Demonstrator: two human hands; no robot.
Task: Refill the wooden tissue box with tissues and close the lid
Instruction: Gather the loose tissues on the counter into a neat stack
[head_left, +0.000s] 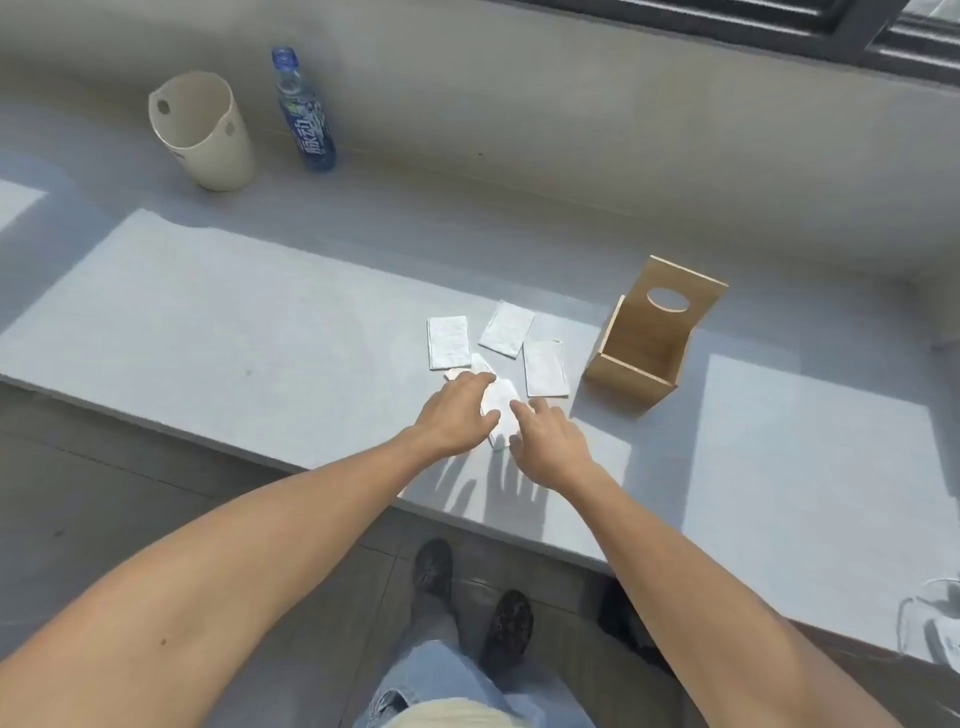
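A wooden tissue box (631, 371) stands on the grey ledge (260, 332) at the right, its hinged lid (675, 312) with an oval hole raised upright. Several folded white tissues lie left of it: one (449, 342), another (507, 329), a third (545, 368). A further tissue (500, 408) lies nearest the ledge's front edge. My left hand (457, 415) and my right hand (545, 441) rest on either side of that tissue, fingers spread and touching it. Neither hand has lifted it.
A cream bucket (202, 130) and a blue-labelled plastic bottle (306, 114) stand at the back left against the wall. A window frame (831, 26) runs along the top right. My shoes (467, 597) stand on the tiled floor below the ledge.
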